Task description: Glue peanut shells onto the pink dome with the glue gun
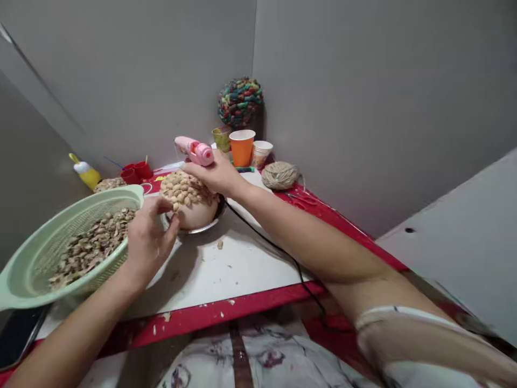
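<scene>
My right hand (218, 175) is wrapped round a pink hot glue gun (196, 151), held above a round, pale form (197, 215). The upper part of the form is covered with rows of tan nut shells (181, 188), and its lower front is bare. It rests in a shallow metal bowl (204, 228). At the form's left side, my left hand (149, 229) has its thumb and index finger pinched about a small nut shell (175, 206), close against the covered edge. Whether that shell touches the form, I cannot tell.
A green plastic basket (133, 195) of loose shells stands at left, a phone (20, 334) below it. Behind are an orange cup (242, 148), a twine ball (280, 175), scissors (301, 200) and a multicoloured ball (241, 101). A black cord (278, 248) crosses the white board (226, 269).
</scene>
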`<state>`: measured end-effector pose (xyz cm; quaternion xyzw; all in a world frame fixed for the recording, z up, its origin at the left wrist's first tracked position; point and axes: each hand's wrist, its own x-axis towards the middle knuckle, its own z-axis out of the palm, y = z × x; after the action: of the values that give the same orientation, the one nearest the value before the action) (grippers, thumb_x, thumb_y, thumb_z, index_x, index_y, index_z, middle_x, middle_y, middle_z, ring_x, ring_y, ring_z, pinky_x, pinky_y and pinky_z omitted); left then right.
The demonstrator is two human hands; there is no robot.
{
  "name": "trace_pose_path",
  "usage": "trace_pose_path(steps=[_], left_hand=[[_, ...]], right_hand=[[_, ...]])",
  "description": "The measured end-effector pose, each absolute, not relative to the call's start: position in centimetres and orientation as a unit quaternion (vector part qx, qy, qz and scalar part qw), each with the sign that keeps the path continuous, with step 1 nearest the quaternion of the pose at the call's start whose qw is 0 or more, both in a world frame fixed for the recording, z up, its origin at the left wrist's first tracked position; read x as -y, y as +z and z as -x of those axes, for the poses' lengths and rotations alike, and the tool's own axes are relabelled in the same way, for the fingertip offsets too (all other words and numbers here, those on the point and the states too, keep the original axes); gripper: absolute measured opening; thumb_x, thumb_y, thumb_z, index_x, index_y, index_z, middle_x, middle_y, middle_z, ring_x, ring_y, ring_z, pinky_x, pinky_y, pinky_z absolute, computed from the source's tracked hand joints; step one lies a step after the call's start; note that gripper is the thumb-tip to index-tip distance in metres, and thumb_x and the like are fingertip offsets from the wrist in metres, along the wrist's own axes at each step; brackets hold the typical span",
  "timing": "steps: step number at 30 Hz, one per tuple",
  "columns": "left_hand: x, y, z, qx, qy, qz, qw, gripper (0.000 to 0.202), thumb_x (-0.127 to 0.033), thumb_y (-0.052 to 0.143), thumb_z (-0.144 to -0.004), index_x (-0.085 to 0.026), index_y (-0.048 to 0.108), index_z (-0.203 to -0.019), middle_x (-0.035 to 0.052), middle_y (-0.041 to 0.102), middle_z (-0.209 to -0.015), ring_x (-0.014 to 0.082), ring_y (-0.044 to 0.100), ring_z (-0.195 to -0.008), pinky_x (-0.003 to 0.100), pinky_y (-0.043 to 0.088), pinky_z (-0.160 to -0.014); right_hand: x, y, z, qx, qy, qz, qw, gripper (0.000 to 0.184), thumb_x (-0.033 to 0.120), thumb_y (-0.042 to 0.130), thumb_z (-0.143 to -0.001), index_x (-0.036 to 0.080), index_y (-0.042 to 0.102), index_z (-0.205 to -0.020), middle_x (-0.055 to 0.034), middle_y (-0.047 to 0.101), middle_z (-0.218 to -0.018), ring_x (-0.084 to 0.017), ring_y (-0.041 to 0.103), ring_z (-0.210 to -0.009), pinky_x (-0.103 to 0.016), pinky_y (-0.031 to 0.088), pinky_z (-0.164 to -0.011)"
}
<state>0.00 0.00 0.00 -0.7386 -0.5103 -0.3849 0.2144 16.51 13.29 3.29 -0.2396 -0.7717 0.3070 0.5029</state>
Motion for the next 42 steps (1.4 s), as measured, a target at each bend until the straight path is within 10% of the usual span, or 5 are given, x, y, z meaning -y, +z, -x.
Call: trace_pose_path(steps=[42], left_hand=[[-0.8,-1.3,0.2,0.484,-0.428,0.737,0.200,0.012,-0.012,0.066,-0.086,-0.019,0.062,-0.093,-0.0001,0.069,-0.084,0.0139,0.067,-0.073,0.025,0.053,-0.071]], right_hand=[[-12.4,2.9,-16.7,0.787,0.268,0.248,0.497,0.032,0.029,0.059,-0.082,0.023,0.035,-0.062,0.0025,0.044,-0.066,-0.014,0.044,-0.068,-0.030,0.036,-0.070]])
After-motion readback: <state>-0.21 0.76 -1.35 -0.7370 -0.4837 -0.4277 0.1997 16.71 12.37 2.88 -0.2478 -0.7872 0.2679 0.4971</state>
